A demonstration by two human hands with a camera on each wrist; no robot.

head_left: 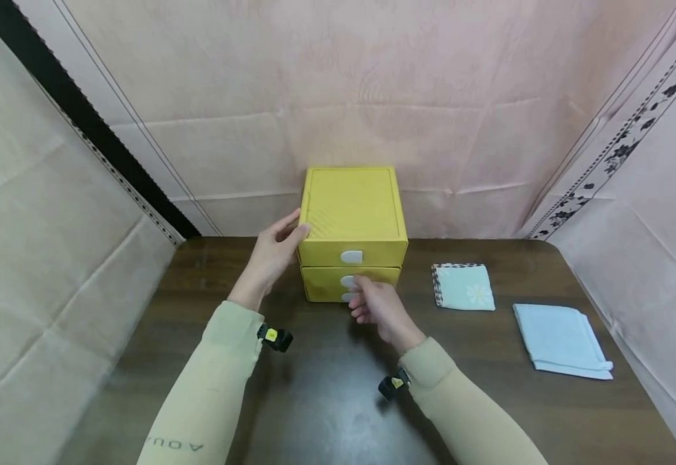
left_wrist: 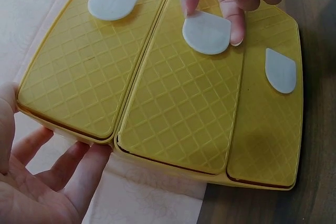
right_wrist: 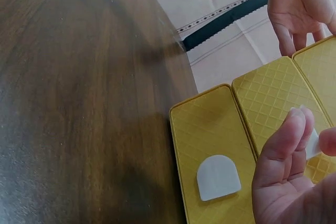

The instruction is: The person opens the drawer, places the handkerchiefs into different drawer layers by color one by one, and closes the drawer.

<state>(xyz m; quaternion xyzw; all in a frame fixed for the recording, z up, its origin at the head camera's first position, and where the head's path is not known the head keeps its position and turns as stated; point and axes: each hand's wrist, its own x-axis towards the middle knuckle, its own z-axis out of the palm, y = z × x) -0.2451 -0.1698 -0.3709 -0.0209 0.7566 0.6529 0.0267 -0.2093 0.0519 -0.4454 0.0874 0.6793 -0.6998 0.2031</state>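
A yellow chest of three small drawers [head_left: 352,200] stands at the back of the table, each lattice-patterned front bearing a white tab handle. My left hand [head_left: 271,258] rests against the chest's left side, its thumb at the upper front corner and its fingers extended along the side. With thumb and fingers, my right hand [head_left: 381,310] pinches the middle drawer's tab [left_wrist: 207,32]. Above it is the top tab [left_wrist: 113,1], below it the bottom tab [left_wrist: 281,71], both untouched. Whether the middle drawer sticks out slightly, I cannot tell.
To the right on the brown wooden table [head_left: 326,400] lie a folded pale green cloth [head_left: 463,287] with a checked edge and a folded light blue cloth [head_left: 561,339]. Pale fabric [head_left: 373,84] hangs behind the chest and along both sides.
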